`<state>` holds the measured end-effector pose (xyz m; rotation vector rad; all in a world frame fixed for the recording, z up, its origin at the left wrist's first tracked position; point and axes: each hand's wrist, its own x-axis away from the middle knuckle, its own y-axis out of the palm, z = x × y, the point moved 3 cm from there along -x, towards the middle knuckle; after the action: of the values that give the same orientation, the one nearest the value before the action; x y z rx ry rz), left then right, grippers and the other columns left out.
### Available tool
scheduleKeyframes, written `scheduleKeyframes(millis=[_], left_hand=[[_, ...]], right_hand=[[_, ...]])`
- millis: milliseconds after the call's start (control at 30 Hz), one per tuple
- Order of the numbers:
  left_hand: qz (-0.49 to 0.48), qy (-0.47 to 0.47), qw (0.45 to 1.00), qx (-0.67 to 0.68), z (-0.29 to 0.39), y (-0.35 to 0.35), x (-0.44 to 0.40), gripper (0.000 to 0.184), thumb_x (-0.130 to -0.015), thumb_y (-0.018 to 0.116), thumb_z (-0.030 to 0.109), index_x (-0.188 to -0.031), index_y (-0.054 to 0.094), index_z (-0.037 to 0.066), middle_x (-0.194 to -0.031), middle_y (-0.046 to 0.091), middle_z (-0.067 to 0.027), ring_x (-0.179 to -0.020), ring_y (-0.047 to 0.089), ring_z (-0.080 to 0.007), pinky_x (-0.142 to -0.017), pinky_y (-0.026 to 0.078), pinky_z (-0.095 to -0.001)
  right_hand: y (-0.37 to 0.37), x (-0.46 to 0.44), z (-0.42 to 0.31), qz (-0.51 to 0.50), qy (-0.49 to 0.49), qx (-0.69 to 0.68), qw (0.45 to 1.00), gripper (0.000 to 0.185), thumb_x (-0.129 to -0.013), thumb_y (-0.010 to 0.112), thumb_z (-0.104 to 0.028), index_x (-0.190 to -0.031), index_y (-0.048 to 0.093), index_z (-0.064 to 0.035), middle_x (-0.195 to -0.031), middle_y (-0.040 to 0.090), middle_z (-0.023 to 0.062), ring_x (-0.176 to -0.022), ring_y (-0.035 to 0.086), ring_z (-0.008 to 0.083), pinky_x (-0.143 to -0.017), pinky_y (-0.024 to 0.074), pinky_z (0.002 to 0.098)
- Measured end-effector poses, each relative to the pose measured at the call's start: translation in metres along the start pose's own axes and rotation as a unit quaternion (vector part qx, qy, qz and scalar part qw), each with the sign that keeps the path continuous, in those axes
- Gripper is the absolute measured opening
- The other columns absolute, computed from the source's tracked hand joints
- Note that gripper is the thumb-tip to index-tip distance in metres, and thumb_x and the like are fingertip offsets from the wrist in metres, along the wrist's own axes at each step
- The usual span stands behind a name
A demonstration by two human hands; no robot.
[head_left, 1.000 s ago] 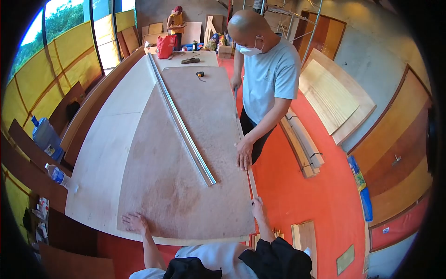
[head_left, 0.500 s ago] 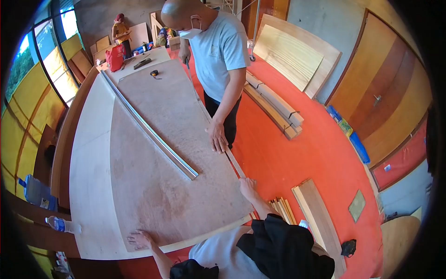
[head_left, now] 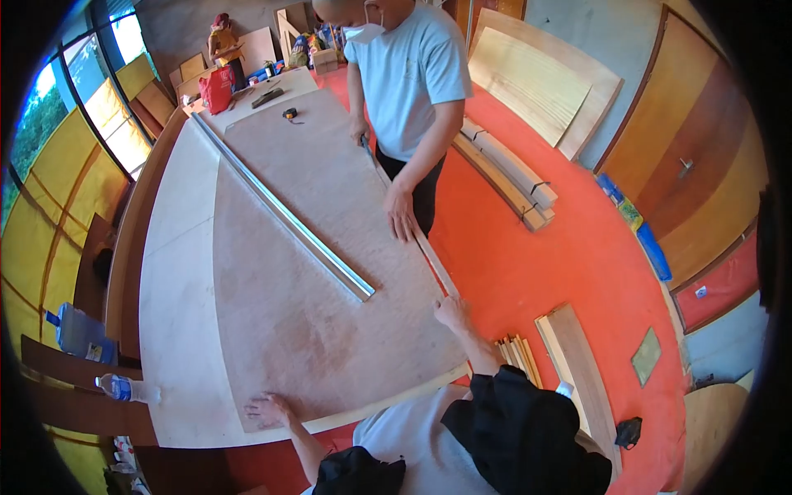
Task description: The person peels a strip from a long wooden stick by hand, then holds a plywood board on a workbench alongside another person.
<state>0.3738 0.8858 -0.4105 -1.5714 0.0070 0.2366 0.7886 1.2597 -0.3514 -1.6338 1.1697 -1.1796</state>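
Observation:
My left hand [head_left: 268, 410] lies flat with fingers spread on the near left part of a brown plywood sheet [head_left: 289, 223]. At the sheet's right edge, my right hand [head_left: 452, 312] is closed around the near end of a narrow wooden strip [head_left: 435, 266]. Across from me, a co-worker in a light blue shirt presses one hand [head_left: 402, 216] on that edge. The co-worker's other hand [head_left: 360, 130] holds a handsaw [head_left: 378, 167] along the edge. A long shiny metal bar [head_left: 285, 206] rests diagonally on the sheet.
A tape measure [head_left: 289, 113] lies farther up the sheet. At the left stand a water bottle [head_left: 120, 387] and a blue jug [head_left: 85, 334]. Bundled timber [head_left: 507, 177] and planks [head_left: 577, 363] lie on the red floor. Another person [head_left: 224, 41] stands far back.
The co-worker's saw hand has come down along the edge toward me. My view has shifted slightly; both my hands keep their places on the sheet and strip.

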Motion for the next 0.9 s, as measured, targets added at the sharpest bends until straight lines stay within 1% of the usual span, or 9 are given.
scheduleKeyframes(millis=[133, 267, 367, 467, 533, 633, 733, 833, 900], left_hand=[[0.000, 0.004, 1.000, -0.013, -0.004, 0.011, -0.006, 0.059, -0.093, 0.040, 0.049, -0.141, 0.043, 0.015, -0.152, 0.032, -0.0115, -0.139, 0.029, -0.0344, -0.100, 0.027, -0.0683], [0.000, 0.010, 1.000, -0.007, -0.007, 0.023, -0.008, 0.058, -0.094, 0.039, 0.047, -0.142, 0.042, 0.014, -0.152, 0.030, -0.0126, -0.139, 0.029, -0.0358, -0.101, 0.026, -0.0689], [-0.022, 0.009, 1.000, -0.007, -0.002, -0.002, 0.000, 0.055, -0.094, 0.042, 0.044, -0.140, 0.044, 0.014, -0.152, 0.030, -0.0125, -0.140, 0.026, -0.0354, -0.102, 0.024, -0.0684], [0.000, 0.007, 1.000, 0.012, -0.005, 0.015, -0.005, 0.056, -0.094, 0.042, 0.045, -0.140, 0.044, 0.014, -0.152, 0.030, -0.0126, -0.141, 0.025, -0.0351, -0.102, 0.024, -0.0690], [0.006, 0.017, 1.000, -0.006, -0.007, 0.016, -0.006, 0.056, -0.094, 0.041, 0.046, -0.139, 0.045, 0.014, -0.152, 0.030, -0.0129, -0.140, 0.027, -0.0350, -0.101, 0.024, -0.0695], [0.007, 0.017, 1.000, -0.002, -0.006, 0.020, -0.007, 0.055, -0.094, 0.041, 0.047, -0.139, 0.045, 0.015, -0.152, 0.030, -0.0128, -0.140, 0.028, -0.0350, -0.101, 0.024, -0.0693], [0.007, 0.009, 1.000, 0.014, -0.005, 0.021, -0.008, 0.056, -0.094, 0.041, 0.047, -0.140, 0.044, 0.016, -0.153, 0.029, -0.0130, -0.140, 0.028, -0.0356, -0.102, 0.023, -0.0685], [-0.002, 0.003, 1.000, 0.020, -0.006, 0.018, -0.008, 0.057, -0.094, 0.041, 0.047, -0.141, 0.042, 0.016, -0.153, 0.029, -0.0133, -0.140, 0.027, -0.0361, -0.103, 0.023, -0.0675], [-0.015, 0.007, 0.999, 0.028, -0.005, 0.015, -0.007, 0.058, -0.094, 0.041, 0.047, -0.142, 0.040, 0.015, -0.153, 0.028, -0.0135, -0.140, 0.026, -0.0364, -0.104, 0.022, -0.0669]], right_hand=[[0.014, -0.005, 0.005, 0.005, -0.001, 0.001, 1.000, 0.049, -0.089, 0.052, -0.045, -0.091, 0.070, 0.0005, -0.100, 0.067, 0.0235, -0.102, 0.063, 0.0367, -0.087, 0.0493, 0.0477], [0.019, -0.003, 0.007, 0.017, 0.011, -0.003, 1.000, 0.049, -0.089, 0.052, -0.045, -0.093, 0.069, 0.0007, -0.102, 0.067, 0.0240, -0.103, 0.063, 0.0368, -0.087, 0.0493, 0.0476], [0.024, -0.002, 0.006, 0.043, 0.029, -0.018, 0.999, 0.048, -0.089, 0.053, -0.045, -0.095, 0.068, 0.0009, -0.103, 0.066, 0.0244, -0.103, 0.063, 0.0369, -0.087, 0.0493, 0.0476], [0.028, -0.001, 0.006, 0.074, 0.051, -0.038, 0.995, 0.048, -0.089, 0.053, -0.045, -0.097, 0.067, 0.0011, -0.104, 0.066, 0.0248, -0.104, 0.063, 0.0370, -0.087, 0.0493, 0.0475], [0.029, 0.002, 0.003, 0.069, 0.067, -0.051, 0.994, 0.048, -0.089, 0.053, -0.044, -0.098, 0.067, 0.0013, -0.105, 0.066, 0.0251, -0.104, 0.062, 0.0371, -0.087, 0.0494, 0.0475], [0.024, 0.005, 0.000, 0.006, 0.092, -0.070, 0.993, 0.044, -0.087, 0.058, -0.038, -0.105, 0.063, 0.0022, -0.107, 0.064, 0.0259, -0.104, 0.062, 0.0377, -0.087, 0.0491, 0.0471], [0.056, 0.000, 0.011, 0.169, 0.025, -0.077, 0.982, 0.043, -0.085, 0.061, -0.032, -0.108, 0.060, 0.0034, -0.107, 0.063, 0.0265, -0.105, 0.060, 0.0375, -0.092, 0.0468, 0.0460], [0.046, 0.000, 0.012, 0.092, 0.113, -0.125, 0.981, 0.044, -0.082, 0.065, -0.027, -0.113, 0.058, 0.0038, -0.103, 0.064, 0.0251, -0.106, 0.058, 0.0374, -0.096, 0.0434, 0.0456], [0.069, -0.006, 0.023, 0.208, 0.060, -0.109, 0.970, 0.047, -0.083, 0.064, -0.027, -0.118, 0.056, 0.0030, -0.105, 0.063, 0.0244, -0.109, 0.057, 0.0372, -0.098, 0.0423, 0.0452]])
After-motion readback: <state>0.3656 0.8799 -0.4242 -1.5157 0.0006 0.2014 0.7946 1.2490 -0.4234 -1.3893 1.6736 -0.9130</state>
